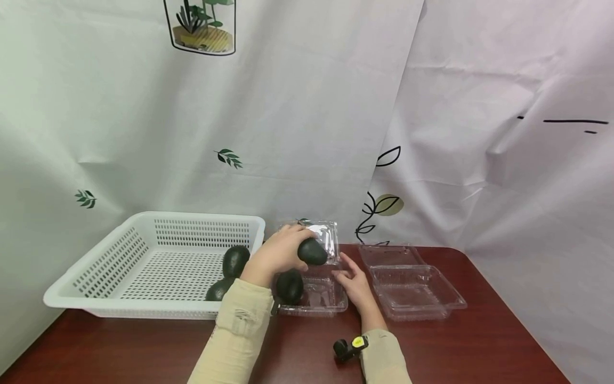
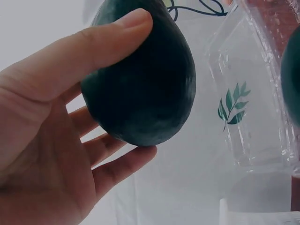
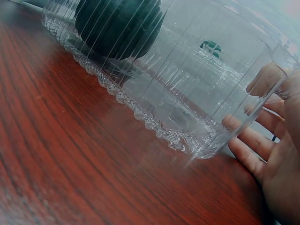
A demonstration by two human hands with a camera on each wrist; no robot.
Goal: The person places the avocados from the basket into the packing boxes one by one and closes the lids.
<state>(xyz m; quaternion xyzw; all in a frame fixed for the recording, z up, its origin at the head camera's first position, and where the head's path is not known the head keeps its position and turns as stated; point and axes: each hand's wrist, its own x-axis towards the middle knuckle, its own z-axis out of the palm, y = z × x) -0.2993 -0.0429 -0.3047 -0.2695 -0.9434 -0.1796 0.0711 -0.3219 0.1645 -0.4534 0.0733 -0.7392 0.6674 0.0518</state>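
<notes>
My left hand [image 1: 283,250] grips a dark green avocado [image 1: 312,252], held above an open clear plastic clamshell box [image 1: 318,308]. In the left wrist view, the thumb lies over the avocado [image 2: 140,89] and the fingers are behind it. A second avocado [image 1: 289,287] sits in the left part of that box, seen through the ribbed wall in the right wrist view. The box's lid [image 1: 328,234] stands raised at the back. My right hand [image 1: 356,285] holds the box's right end, with thumb at the rim and fingers [image 3: 253,143] along the outside.
A white perforated basket [image 1: 158,309] stands on the left with avocados [image 1: 235,261] in its right end. Another open clear clamshell box [image 1: 417,293] is on the right of the dark red table [image 1: 479,341]. A printed white curtain [image 1: 307,106] hangs behind.
</notes>
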